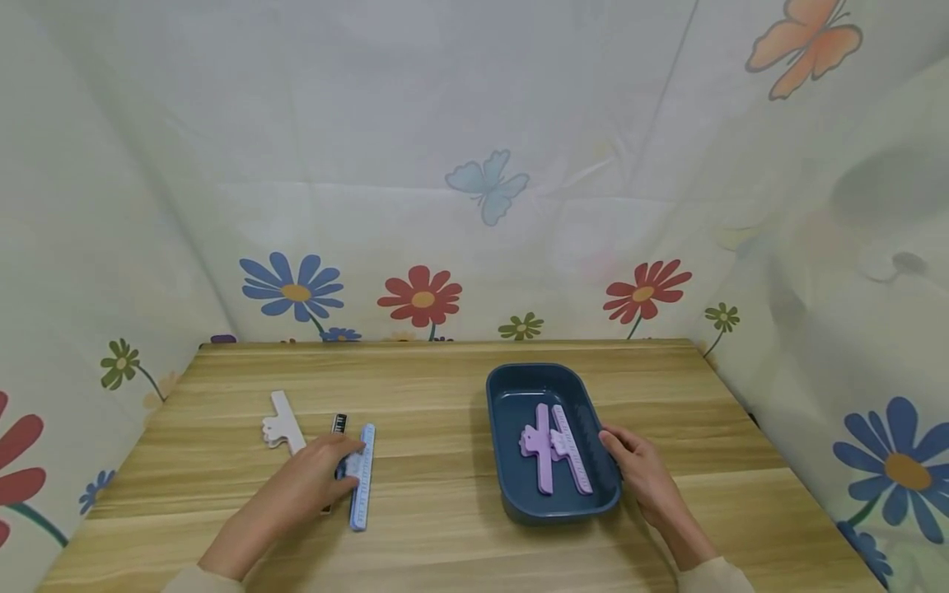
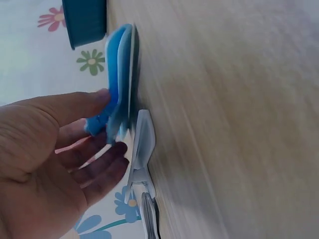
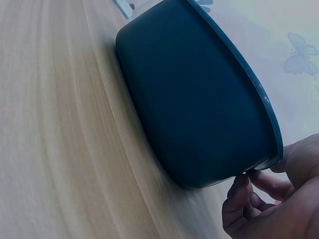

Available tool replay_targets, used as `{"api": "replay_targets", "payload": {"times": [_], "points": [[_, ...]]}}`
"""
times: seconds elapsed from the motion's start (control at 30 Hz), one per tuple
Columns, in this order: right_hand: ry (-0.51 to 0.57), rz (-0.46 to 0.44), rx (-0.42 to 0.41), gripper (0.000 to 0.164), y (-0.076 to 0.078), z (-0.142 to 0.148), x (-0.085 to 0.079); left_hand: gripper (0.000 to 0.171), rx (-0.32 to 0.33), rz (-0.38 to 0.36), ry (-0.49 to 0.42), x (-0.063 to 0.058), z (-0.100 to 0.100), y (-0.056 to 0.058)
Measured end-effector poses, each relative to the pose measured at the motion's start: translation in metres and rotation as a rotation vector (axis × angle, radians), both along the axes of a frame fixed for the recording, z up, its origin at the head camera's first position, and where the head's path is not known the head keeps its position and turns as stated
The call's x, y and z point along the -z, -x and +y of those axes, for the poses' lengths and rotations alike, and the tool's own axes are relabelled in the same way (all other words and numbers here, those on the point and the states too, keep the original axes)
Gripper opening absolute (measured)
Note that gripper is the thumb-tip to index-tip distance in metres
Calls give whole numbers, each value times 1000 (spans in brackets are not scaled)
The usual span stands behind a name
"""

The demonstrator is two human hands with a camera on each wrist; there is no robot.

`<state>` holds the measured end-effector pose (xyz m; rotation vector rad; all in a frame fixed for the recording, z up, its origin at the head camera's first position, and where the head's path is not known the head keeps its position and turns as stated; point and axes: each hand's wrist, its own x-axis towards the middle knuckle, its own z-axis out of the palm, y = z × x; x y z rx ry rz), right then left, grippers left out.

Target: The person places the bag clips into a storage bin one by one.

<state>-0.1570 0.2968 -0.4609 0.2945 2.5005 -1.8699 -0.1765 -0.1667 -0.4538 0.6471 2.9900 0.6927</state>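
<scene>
My left hand (image 1: 315, 473) pinches a light blue sealing clip (image 1: 361, 504) by its handle side, thumb and index finger on it. The left wrist view shows the thumb against the blue clip (image 2: 118, 74), the other fingers loosely bent. Partly hidden under this hand lies a clip with black and white markings (image 1: 338, 423). A white clip (image 1: 285, 416) lies farther left. With thumb over the rim and fingers outside, my right hand (image 1: 648, 478) grips the side of a dark blue plastic bin (image 1: 513, 487). Inside it lie two purple clips (image 1: 544, 471).
The wood-grain table (image 1: 430, 478) carries everything. A pale curtain (image 1: 371, 214) printed with flowers and butterflies stands behind the table's back edge and along both sides.
</scene>
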Motion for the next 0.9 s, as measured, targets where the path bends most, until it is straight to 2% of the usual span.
{"api": "replay_targets", "payload": {"times": [0.2,0.37,0.53,0.9], "points": [[-14,-4,0,47,1,-1,0,47,21,-25,-22,-4,0,5],[-19,1,1,46,0,-1,-1,47,38,-5,-62,-7,1,7],[-23,0,1,47,0,-1,0,47,29,12,-113,-11,1,7],[-26,-3,2,47,2,0,2,46,42,63,-152,-31,4,6]]}}
